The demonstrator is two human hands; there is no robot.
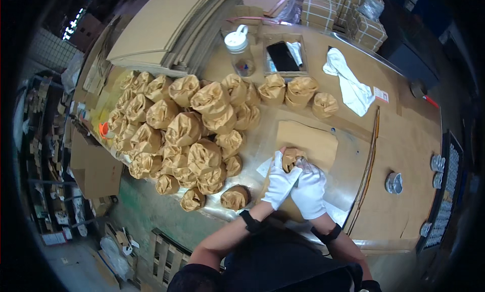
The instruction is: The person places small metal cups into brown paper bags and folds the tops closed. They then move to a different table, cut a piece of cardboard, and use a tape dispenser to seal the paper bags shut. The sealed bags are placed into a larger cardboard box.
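Both my hands wear white gloves. My left hand (280, 181) and my right hand (309, 188) are closed together around a small bundle wrapped in brown paper (291, 157), its crumpled top showing between my fingers. It is held over a flat sheet of brown paper (313, 140) lying on the table. A finished brown paper bundle (235, 196) sits just left of my left hand. Further left is a large heap of several similar wrapped bundles (177, 130).
Three more wrapped bundles (298, 92) stand behind the sheet. A white cloth (351, 87), a clear jar with a white lid (240, 52), a small box (283, 57) and stacked cardboard sheets (166, 29) lie at the back. A tape roll (394, 182) and a long stick (369, 166) lie right.
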